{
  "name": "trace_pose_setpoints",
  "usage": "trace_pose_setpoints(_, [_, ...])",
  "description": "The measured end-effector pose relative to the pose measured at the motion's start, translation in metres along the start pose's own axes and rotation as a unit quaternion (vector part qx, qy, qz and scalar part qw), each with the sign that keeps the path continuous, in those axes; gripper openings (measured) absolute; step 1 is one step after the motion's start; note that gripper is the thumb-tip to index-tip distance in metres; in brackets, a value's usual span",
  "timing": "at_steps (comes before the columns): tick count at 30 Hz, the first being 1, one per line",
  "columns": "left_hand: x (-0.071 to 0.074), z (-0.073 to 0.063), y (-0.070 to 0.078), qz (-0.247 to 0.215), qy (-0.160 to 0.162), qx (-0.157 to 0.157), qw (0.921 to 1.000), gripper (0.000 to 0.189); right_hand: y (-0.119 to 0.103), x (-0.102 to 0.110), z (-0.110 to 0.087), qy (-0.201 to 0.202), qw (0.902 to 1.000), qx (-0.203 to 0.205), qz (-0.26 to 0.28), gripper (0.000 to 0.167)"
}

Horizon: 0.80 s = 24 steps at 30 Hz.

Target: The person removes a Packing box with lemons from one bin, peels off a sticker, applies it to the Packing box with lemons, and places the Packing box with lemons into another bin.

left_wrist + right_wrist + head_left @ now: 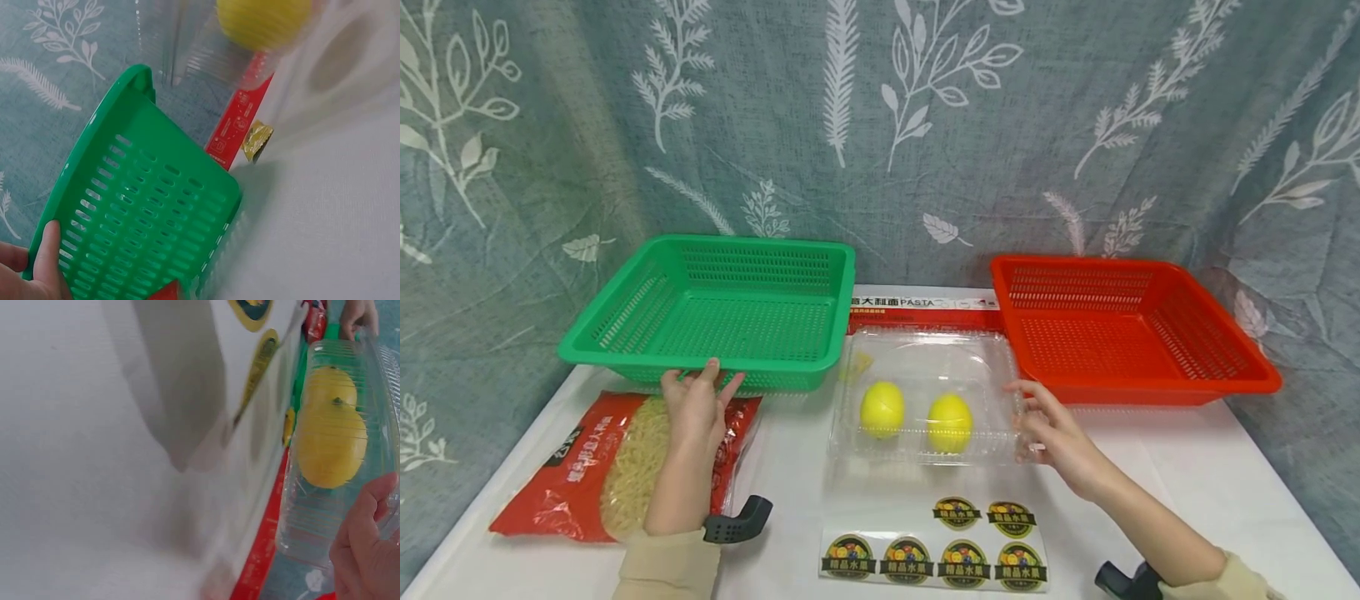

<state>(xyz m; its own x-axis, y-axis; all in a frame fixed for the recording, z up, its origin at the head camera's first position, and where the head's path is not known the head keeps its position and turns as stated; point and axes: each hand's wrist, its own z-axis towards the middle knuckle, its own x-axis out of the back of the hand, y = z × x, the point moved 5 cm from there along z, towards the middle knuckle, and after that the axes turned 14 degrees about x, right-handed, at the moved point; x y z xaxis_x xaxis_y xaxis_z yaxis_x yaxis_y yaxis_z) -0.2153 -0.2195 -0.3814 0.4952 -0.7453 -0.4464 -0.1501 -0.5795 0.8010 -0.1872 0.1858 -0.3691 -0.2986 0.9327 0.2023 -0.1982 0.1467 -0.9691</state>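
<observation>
My right hand (1060, 437) grips the right side of a clear plastic clamshell box (936, 354), held above the table. Two yellow lemons (882, 410) lie inside it, seen through the plastic. In the right wrist view, the fingers (365, 519) curl at the edge of the box. My left hand (695, 408) is at the near rim of the green basket (752, 325). In the left wrist view one digit lies along the basket's outer wall and another goes behind the rim, pinching it. A red bag of pasta (587, 467) lies below the left hand.
A red basket (1135, 333) stands at the right. Behind the clamshell lies a red and white pasta box (917, 308). A small gold packet (256, 140) lies beside it. A sheet of round fruit stickers (932, 542) is at the front middle. A patterned curtain (880, 125) hangs behind.
</observation>
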Motion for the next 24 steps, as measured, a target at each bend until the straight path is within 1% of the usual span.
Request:
trace_pose_setpoints(4, [0.000, 0.001, 0.001, -0.006, 0.001, -0.008, 0.9999, 0.040, 0.006, -0.003, 0.000, -0.002, 1.0000, -0.002, -0.001, 0.045])
trace_pose_setpoints(15, [0.000, 0.003, 0.000, -0.010, -0.003, -0.011, 0.9999, 0.041, 0.021, -0.006, 0.002, -0.020, 0.9998, 0.002, 0.006, 0.043])
trace_pose_setpoints(18, [0.000, 0.005, 0.000, -0.017, 0.001, -0.007, 0.9998, 0.041, 0.024, -0.006, 0.002, -0.027, 0.9996, 0.004, 0.008, 0.043])
trace_pose_setpoints(24, [0.001, 0.007, 0.000, -0.014, 0.002, -0.004, 0.9999, 0.041, 0.029, -0.005, 0.004, -0.030, 0.9995, -0.005, 0.003, 0.043])
